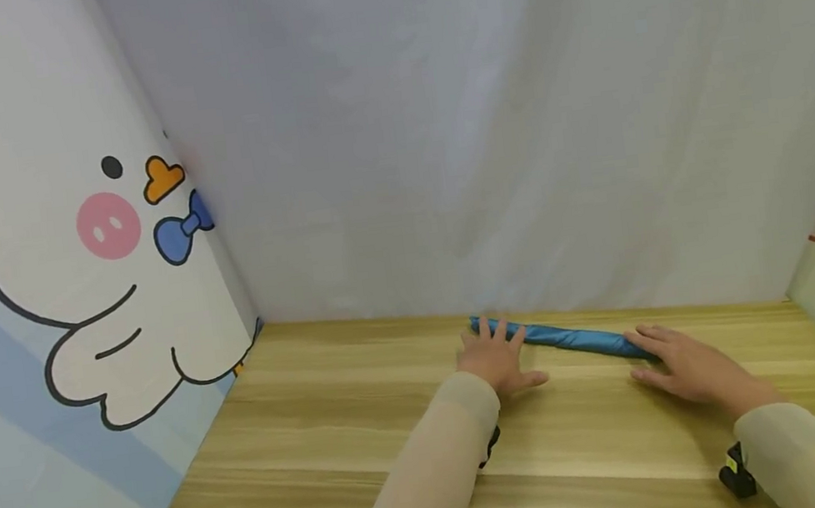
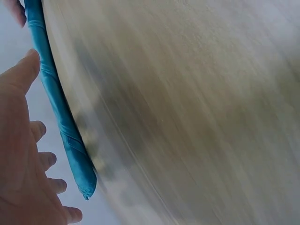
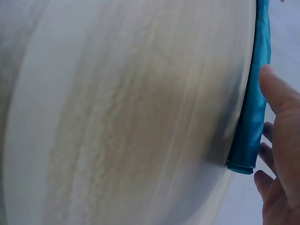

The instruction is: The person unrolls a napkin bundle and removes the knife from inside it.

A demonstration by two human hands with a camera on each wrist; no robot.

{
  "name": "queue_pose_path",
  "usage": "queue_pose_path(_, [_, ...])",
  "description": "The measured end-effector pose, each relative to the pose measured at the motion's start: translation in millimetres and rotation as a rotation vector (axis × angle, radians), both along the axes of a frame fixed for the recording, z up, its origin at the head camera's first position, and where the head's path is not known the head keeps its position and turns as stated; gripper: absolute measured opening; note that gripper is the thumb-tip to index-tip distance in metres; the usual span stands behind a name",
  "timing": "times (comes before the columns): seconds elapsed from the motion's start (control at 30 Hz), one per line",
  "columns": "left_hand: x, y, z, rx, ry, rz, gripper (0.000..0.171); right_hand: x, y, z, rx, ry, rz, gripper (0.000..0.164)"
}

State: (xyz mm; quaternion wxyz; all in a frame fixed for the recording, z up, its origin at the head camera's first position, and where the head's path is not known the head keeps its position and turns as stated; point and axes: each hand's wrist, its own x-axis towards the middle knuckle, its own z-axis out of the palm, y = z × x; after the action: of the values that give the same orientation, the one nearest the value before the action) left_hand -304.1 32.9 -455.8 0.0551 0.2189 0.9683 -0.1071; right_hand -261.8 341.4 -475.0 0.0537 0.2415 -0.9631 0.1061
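Blue roll [image 1: 576, 339], one end by outspread fingers of left hand [image 1: 494, 361], other by extended fingers of right hand [image 1: 692, 365]

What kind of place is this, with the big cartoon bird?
Maybe a little indoor corner set up for tabletop work. There's a wood-grain surface, a plain pale backdrop behind it, and that white cartoon bird decorating the left side.
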Motion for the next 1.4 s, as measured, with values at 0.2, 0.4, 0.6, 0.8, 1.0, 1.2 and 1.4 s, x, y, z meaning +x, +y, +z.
queue_pose_path(0.2, [-5.8,6,-1.4,0.033,-0.005,0.04,0.085,-3.9,0,-3.8,0.017,-0.002,-0.021,0.062])
queue_pose_path(0.4, [-15.6,11,-5.2,0.059,-0.065,0.081,0.085,-6.4,0,-10.1,0.048,0.012,-0.01,0.054])
queue_pose_path(0.6, [-19.9,12,-12.6,0.069,-0.09,0.118,0.084,-5.0,-4,-17.3,0.016,0.031,-0.009,0.049])
queue_pose_path(0.8, [-17.9,14,-21.5,0.073,-0.071,0.119,0.082,-1.9,-3,-22.6,-0.005,0.071,0.003,0.047])
queue_pose_path(1.0, [-19.0,16,-23.0,0.095,-0.063,0.11,0.08,1.0,-1,-21.7,-0.011,0.105,-0.025,0.046])
queue_pose_path(1.2, [-14.8,13,-21.6,0.106,-0.072,0.113,0.079,5.2,-4,-19.5,-0.017,0.109,-0.023,0.044])
queue_pose_path(1.4, [-9.7,7,-17.3,0.125,-0.098,0.11,0.079,9.0,-10,-20.1,-0.025,0.115,-0.034,0.043])
